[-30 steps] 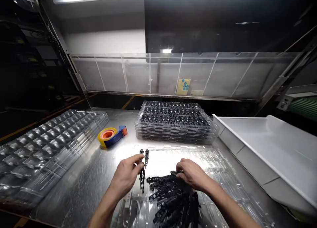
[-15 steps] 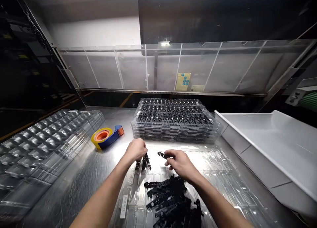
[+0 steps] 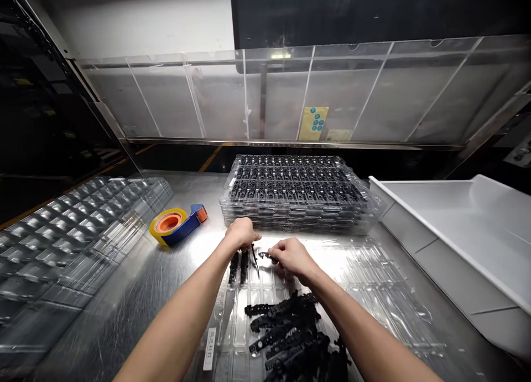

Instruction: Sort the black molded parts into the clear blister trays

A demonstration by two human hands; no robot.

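A clear plastic tray (image 3: 373, 282) lies on the steel bench in front of me. Several loose black plastic parts (image 3: 290, 329) are piled on its near half. Two black parts (image 3: 238, 267) lie side by side in the tray's far left pockets. My left hand (image 3: 240, 233) rests over their far ends, its fingertips on a third thin black part (image 3: 254, 259) that stands tilted beside them. My right hand (image 3: 290, 256) pinches another black part (image 3: 265, 254) just right of it. The two hands almost touch.
A stack of filled clear trays (image 3: 296, 194) stands behind the hands. A yellow and blue tape dispenser (image 3: 176, 225) lies to the left, beside stacked clear trays (image 3: 62, 232) with bare pockets. A white bin (image 3: 460, 232) sits at the right. A clear panel (image 3: 290, 94) closes the back.
Both hands moved away from me to the tray's far left pockets. My right hand lifted one part off the pile and brought it beside my left hand. The view tilted down.
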